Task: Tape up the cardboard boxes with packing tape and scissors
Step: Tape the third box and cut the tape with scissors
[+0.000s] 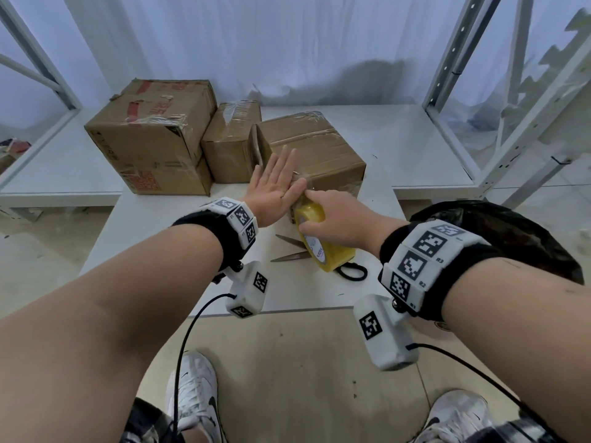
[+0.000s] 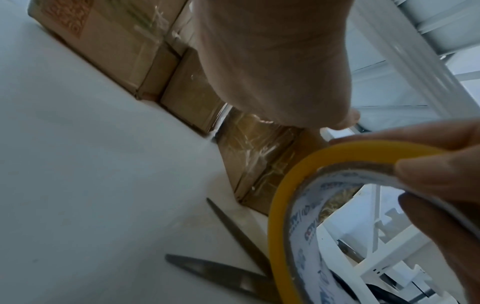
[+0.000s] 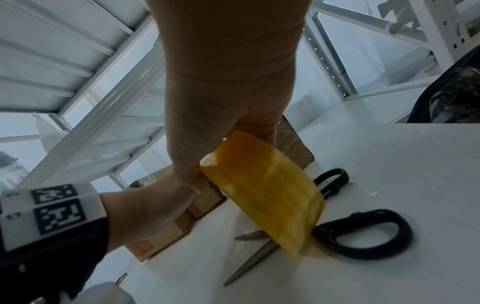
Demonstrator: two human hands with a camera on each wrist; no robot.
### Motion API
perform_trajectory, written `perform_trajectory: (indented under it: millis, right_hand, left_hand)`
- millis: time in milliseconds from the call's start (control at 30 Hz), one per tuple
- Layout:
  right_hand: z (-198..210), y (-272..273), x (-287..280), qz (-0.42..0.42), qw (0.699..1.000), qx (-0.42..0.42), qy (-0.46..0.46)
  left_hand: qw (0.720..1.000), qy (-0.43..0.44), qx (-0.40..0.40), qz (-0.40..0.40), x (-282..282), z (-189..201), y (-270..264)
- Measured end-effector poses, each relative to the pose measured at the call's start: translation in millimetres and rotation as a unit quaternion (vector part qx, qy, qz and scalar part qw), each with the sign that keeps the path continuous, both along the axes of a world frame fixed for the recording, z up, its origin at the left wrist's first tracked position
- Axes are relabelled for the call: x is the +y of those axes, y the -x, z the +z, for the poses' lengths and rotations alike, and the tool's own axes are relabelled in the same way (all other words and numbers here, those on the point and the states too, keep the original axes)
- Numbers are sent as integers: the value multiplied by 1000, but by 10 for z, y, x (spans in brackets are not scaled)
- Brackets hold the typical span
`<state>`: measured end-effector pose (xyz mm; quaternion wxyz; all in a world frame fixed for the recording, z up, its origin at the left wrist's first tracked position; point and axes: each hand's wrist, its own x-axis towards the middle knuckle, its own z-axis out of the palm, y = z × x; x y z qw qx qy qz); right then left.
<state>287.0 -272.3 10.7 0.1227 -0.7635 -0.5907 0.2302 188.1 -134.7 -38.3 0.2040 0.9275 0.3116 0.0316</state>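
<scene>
At frame center, the flat left hand (image 1: 275,183) presses the box (image 1: 323,155). The right hand (image 1: 339,215) grips the upright tape roll (image 1: 323,247); open scissors (image 1: 292,249) point left.

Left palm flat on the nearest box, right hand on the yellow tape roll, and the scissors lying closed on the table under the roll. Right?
Not quite: the scissors lie open, blades spread apart, as the right wrist view shows. The rest holds: left hand flat on the nearest box, right hand gripping the yellow tape roll.
</scene>
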Motion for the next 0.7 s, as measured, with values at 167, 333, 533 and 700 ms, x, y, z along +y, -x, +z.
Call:
perform_trajectory:
  millis: [167, 333, 533, 700]
  right_hand:
    - [-25, -56, -9, -18, 998, 61, -3]
    - [8, -73, -64, -59, 989, 132, -7]
    - [-13, -6, -62, -138, 970, 199, -15]
    - [-64, 5, -11, -185, 913, 362, -27]
  left_hand:
    - [996, 68, -10, 57, -7, 33, -16]
    - [985, 90, -100, 109, -90, 237, 91]
    - [999, 0, -32, 8, -110, 389, 43]
    - [999, 13, -32, -37, 106, 457, 4]
